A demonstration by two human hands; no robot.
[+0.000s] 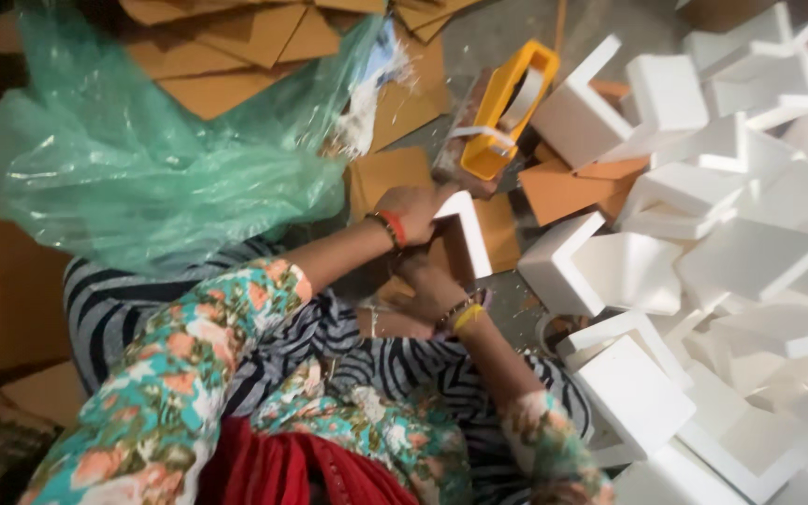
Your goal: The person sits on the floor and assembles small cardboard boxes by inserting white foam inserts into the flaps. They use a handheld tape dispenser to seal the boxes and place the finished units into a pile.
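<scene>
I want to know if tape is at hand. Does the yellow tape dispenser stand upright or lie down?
Lying down: the yellow tape dispenser rests on its side on the floor, among cardboard pieces.

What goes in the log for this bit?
left hand: grips white L-shaped foam corner piece | right hand: steadies it below | yellow plastic tape dispenser: beyond

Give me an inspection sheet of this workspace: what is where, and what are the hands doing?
Surface: grey floor, littered with scraps.
Job's things: white foam corner piece, held by both hands.
Clutter: foam pile at right; cardboard sheets; yellow tape dispenser.
Grippers: left hand grips the piece's top; right hand grips below.
Cables: nothing seen.
Surroundings: green plastic bag at left.
</scene>
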